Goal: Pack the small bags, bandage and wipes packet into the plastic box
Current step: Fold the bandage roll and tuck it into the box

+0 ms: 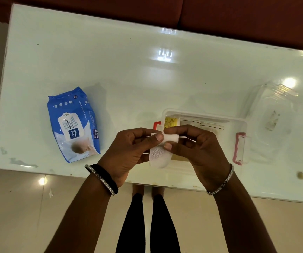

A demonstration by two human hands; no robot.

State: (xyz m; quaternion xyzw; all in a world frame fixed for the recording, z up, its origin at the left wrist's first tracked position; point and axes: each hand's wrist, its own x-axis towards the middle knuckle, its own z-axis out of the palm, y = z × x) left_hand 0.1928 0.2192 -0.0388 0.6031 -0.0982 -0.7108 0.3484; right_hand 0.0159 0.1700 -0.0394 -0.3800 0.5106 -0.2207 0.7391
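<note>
A white gauze bandage [160, 154] is pinched between both hands just above the near left corner of the clear plastic box [238, 125]. My left hand [128, 150] grips its left side and my right hand [200, 148] grips its right side; a loose end hangs down. Inside the box lie small bags [201, 123], one with a yellow label [171, 122]. The box has red clip handles at both ends. A blue wet wipes packet [74, 125] lies flat on the table to the left, apart from the box.
The clear box lid [271, 114] rests on the white glossy table [128, 70] to the right of the box. A dark red sofa [220, 15] stands behind the table. My legs and the tiled floor show below the near table edge.
</note>
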